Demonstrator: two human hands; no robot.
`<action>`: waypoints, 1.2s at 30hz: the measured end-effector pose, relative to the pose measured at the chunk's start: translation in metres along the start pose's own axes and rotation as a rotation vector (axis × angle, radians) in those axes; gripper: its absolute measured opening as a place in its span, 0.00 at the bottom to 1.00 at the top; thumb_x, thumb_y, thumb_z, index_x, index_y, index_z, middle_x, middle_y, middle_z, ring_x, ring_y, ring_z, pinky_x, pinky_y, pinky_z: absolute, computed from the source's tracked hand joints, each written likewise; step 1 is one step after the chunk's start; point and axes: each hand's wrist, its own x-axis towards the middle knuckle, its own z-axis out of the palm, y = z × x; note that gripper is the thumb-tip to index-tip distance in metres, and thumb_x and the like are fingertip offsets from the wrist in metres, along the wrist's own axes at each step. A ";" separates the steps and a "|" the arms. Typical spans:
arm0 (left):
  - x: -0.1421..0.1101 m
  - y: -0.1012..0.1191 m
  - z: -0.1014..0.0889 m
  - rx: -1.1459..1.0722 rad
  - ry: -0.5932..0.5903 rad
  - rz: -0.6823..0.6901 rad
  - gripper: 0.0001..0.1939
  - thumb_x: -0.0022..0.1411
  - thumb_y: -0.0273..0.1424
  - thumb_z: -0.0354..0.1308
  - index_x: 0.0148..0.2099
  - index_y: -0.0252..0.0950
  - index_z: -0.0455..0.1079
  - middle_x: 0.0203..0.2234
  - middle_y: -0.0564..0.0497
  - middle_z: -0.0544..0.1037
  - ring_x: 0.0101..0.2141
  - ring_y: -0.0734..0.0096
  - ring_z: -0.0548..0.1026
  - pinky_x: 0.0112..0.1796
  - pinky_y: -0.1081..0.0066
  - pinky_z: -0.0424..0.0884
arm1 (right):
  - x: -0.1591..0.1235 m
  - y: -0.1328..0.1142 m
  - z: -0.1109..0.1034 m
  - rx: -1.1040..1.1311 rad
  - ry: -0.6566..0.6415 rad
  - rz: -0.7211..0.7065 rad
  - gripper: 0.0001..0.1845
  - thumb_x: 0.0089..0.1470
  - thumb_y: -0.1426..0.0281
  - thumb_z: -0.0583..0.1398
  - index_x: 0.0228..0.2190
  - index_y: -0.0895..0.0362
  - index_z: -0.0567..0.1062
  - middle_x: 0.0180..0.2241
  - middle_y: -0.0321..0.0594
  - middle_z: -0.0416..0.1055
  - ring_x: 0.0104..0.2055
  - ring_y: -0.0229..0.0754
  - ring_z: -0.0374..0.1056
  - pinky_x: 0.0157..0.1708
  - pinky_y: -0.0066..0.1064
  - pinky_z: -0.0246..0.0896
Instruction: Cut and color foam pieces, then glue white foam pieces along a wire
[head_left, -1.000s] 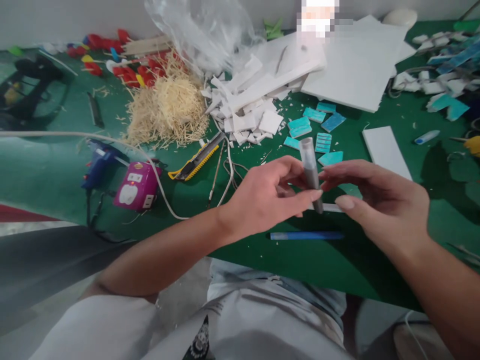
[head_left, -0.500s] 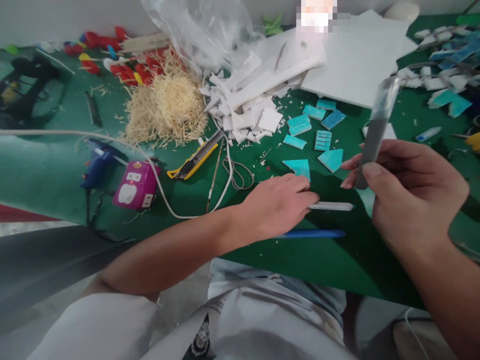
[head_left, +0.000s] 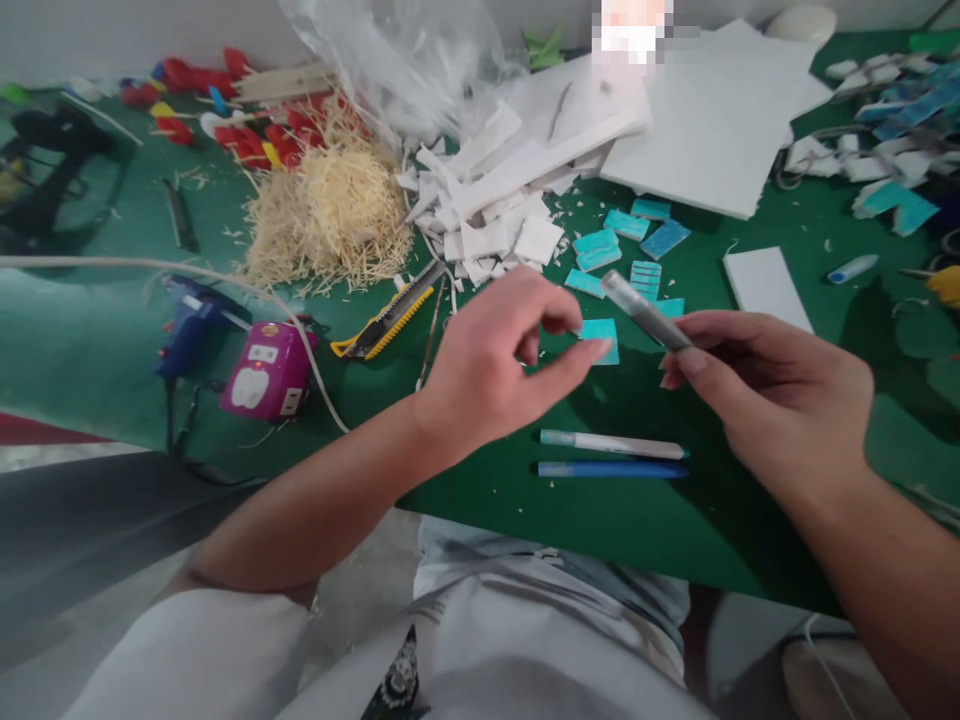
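My right hand [head_left: 784, 400] holds a grey marker [head_left: 652, 320] with a clear cap, pinched between thumb and fingers and tilted toward the upper left. To its left hovers my left hand [head_left: 491, 365], thumb and curled fingers apart with nothing between them. Its thumb tip overlaps a turquoise piece [head_left: 604, 331] on the green table; whether they touch I cannot tell. Below the hands a white pen [head_left: 622, 444] and a blue pen [head_left: 611, 469] lie side by side. Several more turquoise foam-like pieces [head_left: 598, 250] are scattered behind the marker.
A yellow box cutter [head_left: 390, 320], a magenta power adapter [head_left: 270, 372] and a blue glue gun [head_left: 193, 325] are on the left. Behind lie straw-like shreds [head_left: 349, 200], white foam scraps [head_left: 487, 235] and white sheets [head_left: 697, 130]. A white rectangle [head_left: 769, 288] lies beyond my right hand.
My left hand has let go of the white pen, leaving it beside the blue one, and has risen up and left. My right hand has swung the marker leftward and tilted it down.
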 end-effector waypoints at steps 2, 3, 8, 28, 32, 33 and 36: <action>0.003 -0.003 -0.001 -0.135 0.025 -0.157 0.13 0.69 0.35 0.69 0.53 0.37 0.77 0.35 0.55 0.80 0.23 0.82 0.68 0.28 0.76 0.70 | 0.001 0.002 -0.002 -0.059 -0.056 -0.022 0.08 0.57 0.64 0.71 0.40 0.49 0.87 0.29 0.35 0.82 0.28 0.40 0.77 0.29 0.32 0.74; 0.004 -0.003 -0.001 -0.205 -0.007 -0.227 0.16 0.68 0.35 0.69 0.56 0.38 0.78 0.34 0.56 0.80 0.22 0.82 0.68 0.26 0.77 0.69 | 0.002 0.003 -0.002 -0.086 -0.079 -0.059 0.07 0.58 0.65 0.70 0.39 0.48 0.87 0.29 0.34 0.82 0.28 0.40 0.76 0.28 0.31 0.72; 0.004 0.003 0.009 -0.435 -0.131 -0.417 0.07 0.67 0.35 0.68 0.43 0.36 0.83 0.28 0.55 0.83 0.23 0.80 0.74 0.26 0.79 0.72 | 0.007 0.004 -0.004 -0.288 -0.164 -0.319 0.05 0.59 0.68 0.68 0.38 0.46 0.85 0.32 0.35 0.84 0.29 0.41 0.77 0.28 0.33 0.70; -0.006 0.022 0.017 -0.585 -0.225 -0.425 0.04 0.66 0.30 0.69 0.41 0.35 0.84 0.29 0.54 0.85 0.26 0.78 0.83 0.29 0.81 0.79 | -0.008 -0.003 0.000 -0.592 -0.263 -0.593 0.24 0.73 0.57 0.55 0.27 0.52 0.78 0.16 0.35 0.69 0.18 0.37 0.63 0.18 0.31 0.47; -0.005 0.023 0.015 -0.601 -0.225 -0.417 0.03 0.66 0.28 0.69 0.40 0.34 0.83 0.30 0.53 0.86 0.25 0.77 0.83 0.28 0.81 0.79 | -0.010 -0.005 0.003 -0.585 -0.240 -0.610 0.26 0.73 0.58 0.55 0.24 0.53 0.75 0.17 0.35 0.71 0.18 0.35 0.64 0.18 0.30 0.48; -0.005 0.024 0.016 -0.598 -0.225 -0.420 0.02 0.66 0.28 0.69 0.40 0.35 0.83 0.29 0.53 0.86 0.25 0.77 0.83 0.28 0.81 0.79 | -0.009 -0.005 0.003 -0.584 -0.244 -0.583 0.27 0.74 0.57 0.54 0.23 0.53 0.74 0.17 0.35 0.70 0.17 0.35 0.63 0.18 0.30 0.47; -0.006 0.023 0.016 -0.568 -0.218 -0.433 0.03 0.66 0.29 0.69 0.40 0.36 0.83 0.29 0.54 0.85 0.26 0.75 0.84 0.28 0.80 0.80 | -0.007 -0.001 0.002 -0.542 -0.280 -0.471 0.30 0.72 0.51 0.55 0.21 0.53 0.72 0.15 0.34 0.67 0.16 0.35 0.60 0.17 0.29 0.46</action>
